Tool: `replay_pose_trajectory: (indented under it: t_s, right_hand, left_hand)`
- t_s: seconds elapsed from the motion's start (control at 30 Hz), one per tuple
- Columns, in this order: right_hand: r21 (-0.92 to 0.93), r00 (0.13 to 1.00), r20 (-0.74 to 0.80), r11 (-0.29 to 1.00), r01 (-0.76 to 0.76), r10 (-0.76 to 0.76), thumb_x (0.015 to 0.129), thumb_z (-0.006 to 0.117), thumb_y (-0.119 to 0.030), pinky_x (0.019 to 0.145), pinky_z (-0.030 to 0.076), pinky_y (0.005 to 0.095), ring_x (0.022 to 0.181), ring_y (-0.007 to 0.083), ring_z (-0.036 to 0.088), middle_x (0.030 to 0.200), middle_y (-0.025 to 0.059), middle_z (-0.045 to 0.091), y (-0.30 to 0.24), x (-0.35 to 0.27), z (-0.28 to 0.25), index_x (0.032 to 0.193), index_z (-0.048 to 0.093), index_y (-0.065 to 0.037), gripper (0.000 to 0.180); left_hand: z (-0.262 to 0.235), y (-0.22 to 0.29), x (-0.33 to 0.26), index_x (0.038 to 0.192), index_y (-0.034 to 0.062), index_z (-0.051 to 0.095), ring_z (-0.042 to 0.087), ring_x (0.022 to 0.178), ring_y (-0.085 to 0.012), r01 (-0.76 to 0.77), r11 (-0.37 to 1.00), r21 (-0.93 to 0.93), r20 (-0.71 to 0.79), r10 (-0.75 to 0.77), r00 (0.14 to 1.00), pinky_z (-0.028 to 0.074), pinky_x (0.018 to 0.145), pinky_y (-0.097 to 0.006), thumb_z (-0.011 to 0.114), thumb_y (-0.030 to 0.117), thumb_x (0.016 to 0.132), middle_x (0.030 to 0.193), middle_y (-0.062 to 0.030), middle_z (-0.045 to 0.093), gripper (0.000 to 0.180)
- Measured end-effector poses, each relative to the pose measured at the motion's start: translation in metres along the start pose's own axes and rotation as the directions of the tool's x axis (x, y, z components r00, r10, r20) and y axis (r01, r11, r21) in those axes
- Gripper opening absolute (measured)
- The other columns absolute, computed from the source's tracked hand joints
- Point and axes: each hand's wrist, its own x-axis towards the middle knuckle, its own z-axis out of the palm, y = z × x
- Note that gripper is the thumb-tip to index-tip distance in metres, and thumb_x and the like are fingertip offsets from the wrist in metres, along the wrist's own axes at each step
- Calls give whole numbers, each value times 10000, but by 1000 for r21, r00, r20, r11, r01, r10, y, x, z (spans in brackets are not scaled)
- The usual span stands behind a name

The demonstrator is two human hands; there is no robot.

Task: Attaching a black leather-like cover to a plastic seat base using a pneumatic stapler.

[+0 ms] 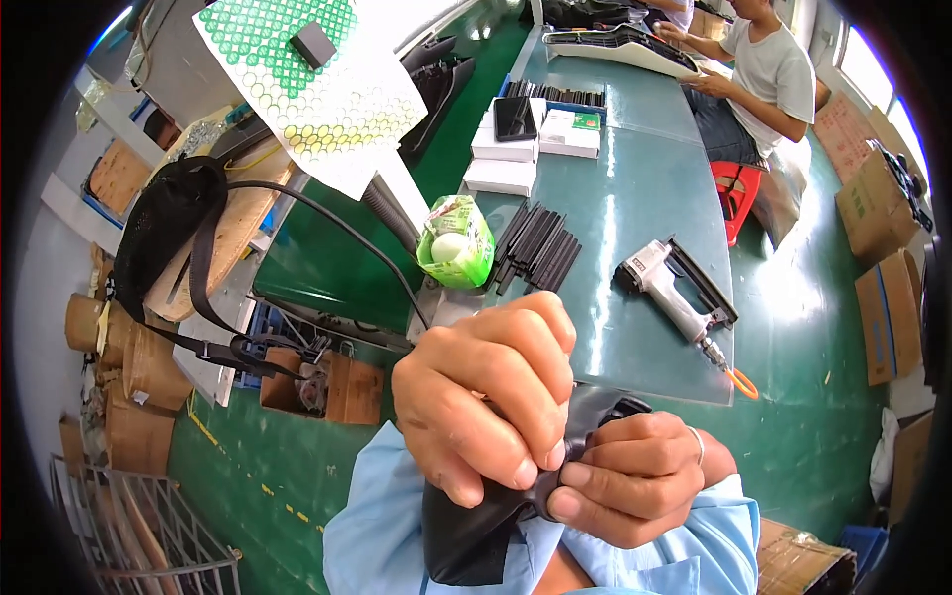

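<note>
Head view: a black plastic piece (496, 526) is pinched between both hands, left hand (486, 397) clamped above, right hand (635, 476) gripping its right edge; its long axis runs downward, below the counter's (635, 198) near edge.

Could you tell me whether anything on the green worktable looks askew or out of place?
Mostly tidy, but the pile of thin black strips lies fanned and uneven on the green worktable, beside the green plastic bag. The grey pneumatic nail gun lies on its side near the table's edge.

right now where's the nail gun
In the head view the nail gun lies on the green table, right of the black strips, beyond the right hand.
</note>
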Motion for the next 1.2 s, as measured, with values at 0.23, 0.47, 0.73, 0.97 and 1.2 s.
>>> replay_pose_trajectory:
  t_s: [0.23,0.47,0.73,0.97,1.2]
  right_hand:
    - [218,993,44,969,-120,113,739,670,30,492,454,244,615,161,541,831,105,617,10,-4,-12,871,679,17,133]
    - [264,901,145,862,-433,408,671,760,-5,507,476,263,621,173,563,812,69,601,3,4,-20,902,670,6,248]
    - [-549,958,-95,817,175,-269,636,660,-103,472,422,243,667,118,499,704,-5,526,12,10,14,790,648,-117,154]
    - [-381,953,-95,895,231,-287,476,660,-63,479,306,245,571,104,418,642,-34,489,7,3,7,661,648,-90,187]
    - [-220,995,-69,974,49,-66,662,664,0,532,392,265,647,142,472,736,14,535,5,-21,2,746,649,-73,113]
  left_hand:
    - [3,-5,2,743,49,684,518,689,-218,85,990,-115,49,-80,996,360,635,-384,589,371,896,790,-84,647,368]
    - [9,-6,7,641,81,604,490,669,-193,139,984,-114,80,-130,988,376,595,-324,562,325,923,648,-42,613,375]
    - [10,-4,8,654,98,578,487,660,-198,237,971,-42,120,-230,966,379,581,-323,565,372,923,655,-34,602,384]
    - [14,-7,1,706,112,595,446,684,-190,224,970,-94,131,-211,969,366,590,-327,520,433,935,717,-20,597,401]
    - [11,-14,2,658,131,581,413,717,-200,150,982,-116,207,-124,970,347,651,-336,492,486,927,753,-7,572,454]
